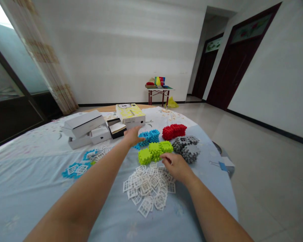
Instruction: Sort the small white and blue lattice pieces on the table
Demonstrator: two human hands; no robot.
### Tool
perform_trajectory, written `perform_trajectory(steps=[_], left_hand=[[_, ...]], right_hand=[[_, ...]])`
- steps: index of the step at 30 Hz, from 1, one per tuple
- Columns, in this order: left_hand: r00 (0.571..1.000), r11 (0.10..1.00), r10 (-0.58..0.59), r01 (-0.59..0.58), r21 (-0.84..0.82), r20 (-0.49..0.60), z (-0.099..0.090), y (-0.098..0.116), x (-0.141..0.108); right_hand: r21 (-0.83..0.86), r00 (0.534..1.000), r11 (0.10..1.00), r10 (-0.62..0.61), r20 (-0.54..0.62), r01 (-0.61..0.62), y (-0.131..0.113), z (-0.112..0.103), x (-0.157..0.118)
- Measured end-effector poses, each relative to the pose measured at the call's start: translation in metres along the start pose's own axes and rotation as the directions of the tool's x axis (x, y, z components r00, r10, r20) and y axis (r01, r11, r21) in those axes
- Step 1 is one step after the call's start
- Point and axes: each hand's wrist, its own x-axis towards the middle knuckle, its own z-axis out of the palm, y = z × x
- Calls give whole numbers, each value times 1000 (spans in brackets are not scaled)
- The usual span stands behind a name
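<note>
My left hand [132,136] reaches to the near left side of the bright blue interlocking toy blocks [153,135], thumb apart from its fingers. Whether it touches them I cannot tell. My right hand [176,165] hovers at the upper right of a loose pile of white lattice toy windows [146,184]. Its fingers are curled together beside the lime green blocks [155,150]; anything between them is too small to make out. Grey blocks [189,153] and a row of red blocks [174,131] stand beyond that hand.
To the left, blue toothed pieces [73,170] carry several white windows. Behind them are white boxes [84,122], a black open box [116,128] and a yellow-and-white box [130,115]. A blue binder clip [222,166] grips the cloth at the table's right edge.
</note>
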Motion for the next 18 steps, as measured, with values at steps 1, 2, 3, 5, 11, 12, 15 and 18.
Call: perform_trajectory(steps=[1,2,3,5,11,12,15,18], left_hand=[[1000,1000,3,-3,8,-24,-3,-6,-5],[998,1000,7,-6,11,-55,-7,-13,-12],[996,1000,7,-6,8,-91,-12,-22,-21],[988,1000,-11,7,-23,-157,-23,-40,-45],[979,978,-172,157,-137,-111,-55,-88,-131],[978,975,-188,175,-140,-88,-57,-92,-143],[979,973,-203,199,-120,-26,-58,-97,-167],[978,978,-205,204,-29,-33,-50,-97,-175]], right_hand=[[0,1000,1000,-3,-3,3,0,0,0],[1,1000,1000,-8,-3,8,0,0,0],[1,1000,1000,-14,0,14,0,1,0],[1,1000,1000,-24,9,24,1,3,-1],[-11,1000,1000,1,31,0,5,7,-2],[-12,1000,1000,6,30,-5,6,7,-2],[-15,1000,1000,13,28,-13,8,8,-2],[-23,999,1000,18,27,-17,9,10,-3]])
